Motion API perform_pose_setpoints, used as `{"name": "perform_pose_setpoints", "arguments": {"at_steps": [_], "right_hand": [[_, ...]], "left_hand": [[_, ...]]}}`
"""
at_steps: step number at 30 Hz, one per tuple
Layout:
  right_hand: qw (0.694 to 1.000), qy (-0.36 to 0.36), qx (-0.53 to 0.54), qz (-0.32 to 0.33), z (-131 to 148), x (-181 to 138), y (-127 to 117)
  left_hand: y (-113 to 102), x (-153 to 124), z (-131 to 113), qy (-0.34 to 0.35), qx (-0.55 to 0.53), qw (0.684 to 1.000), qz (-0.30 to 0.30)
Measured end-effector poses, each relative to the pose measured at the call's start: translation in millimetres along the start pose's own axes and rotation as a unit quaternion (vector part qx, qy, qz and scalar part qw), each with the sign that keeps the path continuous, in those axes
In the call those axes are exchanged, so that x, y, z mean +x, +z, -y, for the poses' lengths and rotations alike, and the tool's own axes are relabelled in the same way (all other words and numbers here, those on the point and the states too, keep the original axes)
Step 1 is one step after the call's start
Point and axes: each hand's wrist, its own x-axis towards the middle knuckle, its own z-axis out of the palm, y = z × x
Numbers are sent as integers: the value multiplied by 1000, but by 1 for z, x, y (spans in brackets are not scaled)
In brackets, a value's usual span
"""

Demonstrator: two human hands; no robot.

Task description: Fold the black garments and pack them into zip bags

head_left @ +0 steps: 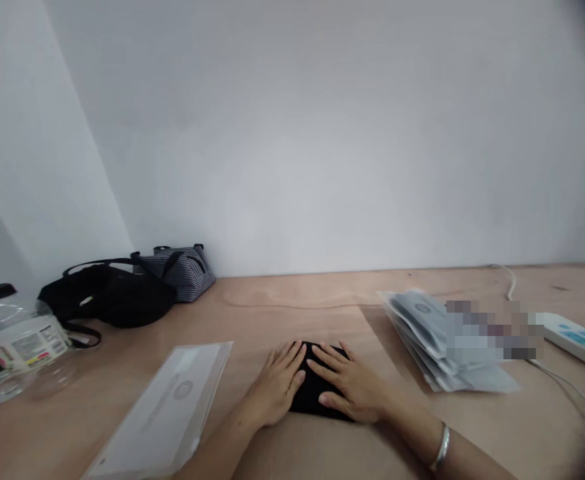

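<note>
A flat, folded black cloth-like piece lies on the table in front of me; its exact kind does not show. My left hand rests flat over its left part, fingers stretched out and pointing away from me. On the right part lies my right hand, palm down with the fingers spread and the thumb toward the middle. Left of my left hand is a frosted zip bag with a round printed mark, lying flat. Both palms hide much of the black piece.
Stacked frosted zip bags lie to the right, near a white power strip and a cable. At the left stand a large clear bottle, a black bag and a striped bag. A wall rises behind the table.
</note>
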Motion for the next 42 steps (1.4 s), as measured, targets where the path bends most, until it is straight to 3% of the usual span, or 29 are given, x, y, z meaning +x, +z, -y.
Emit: {"name": "perform_pose_setpoints", "arguments": {"at_steps": [4,8,11,15,18,21,27,32,37,42], "right_hand": [[1000,17,4,10,-2,0,4],[998,65,-16,-9,4,0,4],[982,160,-79,-65,10,-1,2],[944,263,-144,-135,13,-5,-9],[961,210,-124,-134,12,-10,-18],[985,125,-72,-94,10,-13,-20],[994,107,6,8,6,-12,-9],[991,134,13,18,5,-10,-7],[985,171,17,-15,4,-5,0],[967,224,70,-95,-1,-3,8]], "left_hand": [[4,1,2,-11,-9,1000,12],[-12,3,-4,-32,30,999,-22],[-40,-3,-1,-172,101,979,-49],[-81,-23,26,-346,130,929,-24],[-97,-40,52,-423,113,898,25],[-100,-50,69,-451,88,886,62],[-97,-47,67,-443,75,890,77],[-76,-22,36,-348,59,934,53],[-39,13,-3,-233,44,971,10],[-15,34,-25,-177,33,983,-34]]}}
